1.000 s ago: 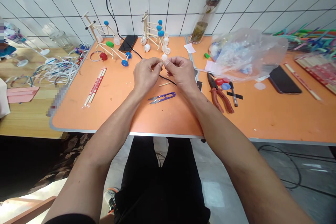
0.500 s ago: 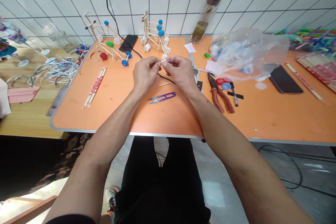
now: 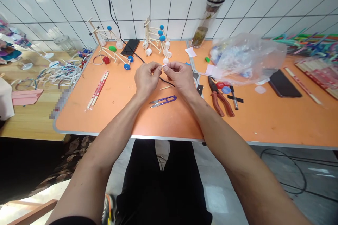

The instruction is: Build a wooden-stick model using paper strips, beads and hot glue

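My left hand and my right hand meet over the orange table, fingertips pinched. Between them is a short pale stick; a small pinkish-white strip shows at the right fingertips. The fingers partly hide both. Below the hands lie purple thread snips, blades pointing left, and a loose stick piece. Just beyond stands a stick frame with blue and white round caps. A second stick frame with blue, green and red caps is farther left.
Red-handled pliers and a black marker lie right of my right hand. Behind them are a clear plastic bag and a glass bottle. Wrapped chopsticks lie left. A black cable runs down behind my hands.
The view has shifted slightly, so the table sits a little lower. Both hands stay together, pinching the small pieces; the pinkish-white strip shows more clearly at the right fingertips.
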